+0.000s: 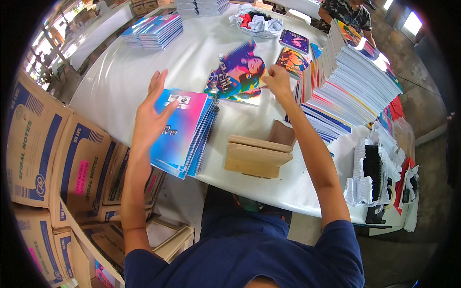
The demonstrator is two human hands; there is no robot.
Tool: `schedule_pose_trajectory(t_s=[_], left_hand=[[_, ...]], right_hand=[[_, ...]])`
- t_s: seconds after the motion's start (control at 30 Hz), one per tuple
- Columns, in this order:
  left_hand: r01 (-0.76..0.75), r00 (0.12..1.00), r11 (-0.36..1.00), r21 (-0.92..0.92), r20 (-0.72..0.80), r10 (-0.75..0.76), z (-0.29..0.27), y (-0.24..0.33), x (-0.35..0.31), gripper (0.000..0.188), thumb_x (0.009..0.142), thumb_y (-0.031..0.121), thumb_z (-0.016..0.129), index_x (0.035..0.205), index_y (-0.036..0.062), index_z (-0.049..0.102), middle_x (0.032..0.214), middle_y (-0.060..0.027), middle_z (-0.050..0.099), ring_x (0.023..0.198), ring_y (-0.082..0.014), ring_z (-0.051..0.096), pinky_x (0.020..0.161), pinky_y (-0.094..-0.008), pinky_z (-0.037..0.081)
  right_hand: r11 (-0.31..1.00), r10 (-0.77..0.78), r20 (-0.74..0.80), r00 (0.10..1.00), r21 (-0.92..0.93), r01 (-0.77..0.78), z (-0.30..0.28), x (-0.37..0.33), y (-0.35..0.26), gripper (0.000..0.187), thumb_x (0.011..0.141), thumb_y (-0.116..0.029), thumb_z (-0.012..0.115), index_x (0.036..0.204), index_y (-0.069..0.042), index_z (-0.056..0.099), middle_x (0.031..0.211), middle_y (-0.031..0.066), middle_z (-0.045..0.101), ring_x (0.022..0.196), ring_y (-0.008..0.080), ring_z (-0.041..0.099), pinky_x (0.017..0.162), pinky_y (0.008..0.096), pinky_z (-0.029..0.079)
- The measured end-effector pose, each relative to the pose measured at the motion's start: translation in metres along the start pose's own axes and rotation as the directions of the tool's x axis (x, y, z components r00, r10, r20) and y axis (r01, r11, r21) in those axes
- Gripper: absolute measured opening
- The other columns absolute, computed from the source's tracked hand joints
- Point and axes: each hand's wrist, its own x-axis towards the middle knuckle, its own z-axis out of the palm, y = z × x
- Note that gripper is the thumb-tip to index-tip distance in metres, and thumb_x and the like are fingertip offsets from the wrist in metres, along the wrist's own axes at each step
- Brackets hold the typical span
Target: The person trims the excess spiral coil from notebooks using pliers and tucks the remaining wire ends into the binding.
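My left hand (152, 115) is over a stack of blue-and-pink spiral notebooks (189, 122), its fingers apart and its thumb by the white barcode label on the top cover. The stack's wire spirals run along its right side. Beyond it, my right hand (277, 82) is closed at the right edge of a notebook (240, 72) with a bright illustrated cover, which is tilted up a little. Another illustrated cover lies partly hidden beneath that one. A light-brown wooden stand (254, 156) is on the table below my right hand.
On the right rises a tall leaning stack of notebooks (343, 81); two dark-covered notebooks lie beside it. Blue notebook stacks (156, 32) and a bag of scraps (257, 24) are farther back. Cardboard boxes (79, 163) line the left. Another person (348, 14) is at the far right.
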Motion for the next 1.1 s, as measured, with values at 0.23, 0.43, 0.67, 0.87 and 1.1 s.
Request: schedule_pose_trajectory(t_s=[0.23, 0.43, 0.67, 0.87, 1.1], left_hand=[[0.174, 0.969, 0.826, -0.536, -0.058, -0.241, 0.057, 0.029, 0.019, 0.065, 0.087, 0.016, 0.07, 0.142, -0.0013, 0.04, 0.142, -0.0187, 0.045, 0.13, -0.0236, 0.043, 0.108, -0.035, 0.033], [0.23, 0.896, 0.764, -0.603, 0.437, 0.075, 0.085, 0.048, -0.002, 0.038, 0.092, 0.018, 0.063, 0.123, -0.0048, 0.059, 0.134, -0.011, 0.056, 0.121, -0.018, 0.052, 0.103, -0.0315, 0.039], [0.221, 0.854, 0.87, -0.44, 0.519, 0.045, 0.105, 0.044, -0.02, 0.045, 0.093, 0.021, 0.06, 0.128, -0.0078, 0.053, 0.145, -0.0182, 0.042, 0.133, -0.0279, 0.042, 0.109, -0.0382, 0.033], [0.293, 0.956, 0.692, -0.659, 0.198, -0.216, 0.154, 0.015, -0.078, 0.11, 0.075, 0.034, 0.081, 0.154, 0.0109, 0.007, 0.155, -0.0135, 0.024, 0.141, -0.0285, 0.025, 0.113, -0.0389, 0.026], [0.112, 0.99, 0.817, -0.566, -0.007, -0.14, 0.146, -0.012, -0.078, 0.121, 0.072, 0.054, 0.078, 0.153, 0.005, 0.004, 0.156, -0.0188, 0.019, 0.142, -0.0322, 0.022, 0.114, -0.0438, 0.022]], right_hand=[[0.86, -0.013, -0.068, 0.998, 0.508, 0.046, -0.143, -0.146, -0.105, 0.008, 0.086, 0.002, 0.066, 0.09, -0.001, 0.06, 0.081, 0.0005, 0.064, 0.073, 0.0066, 0.056, 0.066, 0.0232, 0.045], [0.754, 0.167, 0.008, 0.986, 0.643, -0.133, -0.158, -0.231, -0.041, 0.02, 0.083, 0.001, 0.072, 0.101, 0.002, 0.063, 0.086, 0.0026, 0.067, 0.076, 0.0083, 0.059, 0.073, 0.0233, 0.048], [0.974, 0.018, 0.126, 0.992, 0.22, -0.046, -0.124, -0.256, 0.012, 0.019, 0.08, 0.001, 0.071, 0.098, 0.001, 0.066, 0.084, 0.0124, 0.067, 0.086, 0.0221, 0.064, 0.079, 0.0333, 0.047], [0.908, 0.076, 0.176, 0.981, 0.395, -0.141, -0.105, -0.268, -0.029, 0.059, 0.083, 0.008, 0.061, 0.138, 0.0, 0.039, 0.14, 0.0189, 0.044, 0.133, 0.0292, 0.039, 0.109, 0.0349, 0.029], [0.997, -0.073, -0.216, 0.974, -0.025, 0.07, -0.204, -0.226, 0.034, 0.039, 0.078, 0.017, 0.048, 0.11, 0.0, 0.062, 0.113, 0.0128, 0.065, 0.104, 0.0259, 0.06, 0.092, 0.0345, 0.045]])
